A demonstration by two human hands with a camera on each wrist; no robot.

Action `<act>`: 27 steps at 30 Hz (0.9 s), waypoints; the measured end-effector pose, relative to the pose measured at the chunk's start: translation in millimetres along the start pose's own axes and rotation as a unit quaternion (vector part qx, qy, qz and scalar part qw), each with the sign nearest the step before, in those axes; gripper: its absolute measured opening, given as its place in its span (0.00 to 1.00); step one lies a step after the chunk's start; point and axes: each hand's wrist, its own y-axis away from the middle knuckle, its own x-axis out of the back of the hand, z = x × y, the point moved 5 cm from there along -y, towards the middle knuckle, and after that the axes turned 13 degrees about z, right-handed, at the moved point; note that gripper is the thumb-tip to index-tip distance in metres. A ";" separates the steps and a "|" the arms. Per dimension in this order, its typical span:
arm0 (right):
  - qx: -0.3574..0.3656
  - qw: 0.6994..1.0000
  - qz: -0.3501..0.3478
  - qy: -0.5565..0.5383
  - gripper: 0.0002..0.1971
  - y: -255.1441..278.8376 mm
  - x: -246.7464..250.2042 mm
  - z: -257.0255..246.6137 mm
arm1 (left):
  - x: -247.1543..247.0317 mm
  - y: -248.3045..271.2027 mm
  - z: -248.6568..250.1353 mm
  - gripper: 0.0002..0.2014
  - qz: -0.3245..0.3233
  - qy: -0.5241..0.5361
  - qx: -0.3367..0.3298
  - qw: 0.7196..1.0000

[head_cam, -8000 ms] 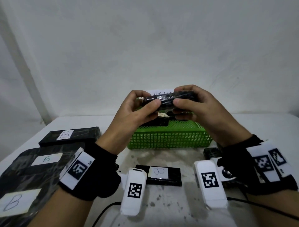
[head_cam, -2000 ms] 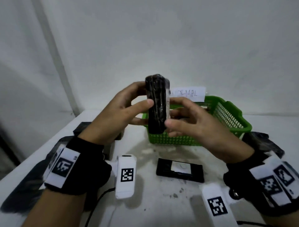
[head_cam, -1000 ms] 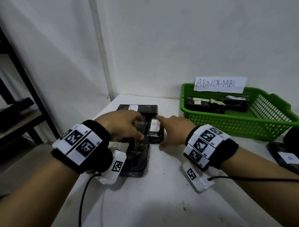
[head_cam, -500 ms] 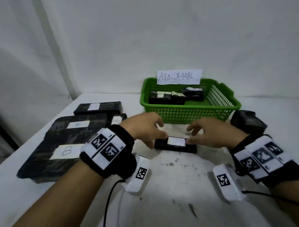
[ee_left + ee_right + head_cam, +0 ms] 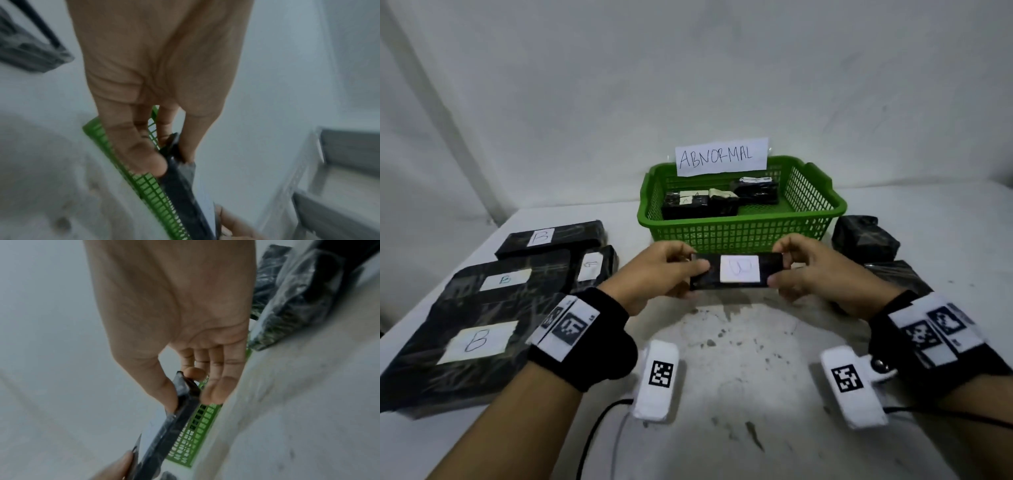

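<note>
Head view: the black packet (image 5: 736, 271) is held level above the desk (image 5: 739, 377), just in front of the green basket (image 5: 743, 233). Its long axis runs left to right. The left hand (image 5: 657, 270) pinches one end and the right hand (image 5: 815, 274) the other, both equally near.

Left wrist: thumb and fingers pinch the packet's (image 5: 180, 186) end.

Right wrist: the same grip on the opposite end.

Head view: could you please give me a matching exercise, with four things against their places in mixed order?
1. labelled black packet
2. green basket
3. large package marked B
4. black wrapped bundle

a. on the table, right of the basket
b. pinched between left hand and right hand
c. left side of the table, near edge
d. behind the hands, bearing the ABNORMAL sign

Pairs: 1-b, 2-d, 3-c, 4-a
</note>
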 end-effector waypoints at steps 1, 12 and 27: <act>-0.017 0.997 0.003 -0.070 0.16 0.8 -1.0 1.7 | -0.5 0.9 0.5 0.03 -0.001 0.069 0.004 0.998; -0.065 0.940 0.038 -0.334 0.08 2.3 -60.8 10.6 | -13.7 -2.2 -21.3 0.09 0.024 0.356 0.022 0.934; 0.008 0.964 0.062 -0.260 0.03 -1.3 -60.1 19.4 | -18.0 4.4 -38.5 0.14 0.036 0.287 -0.021 0.957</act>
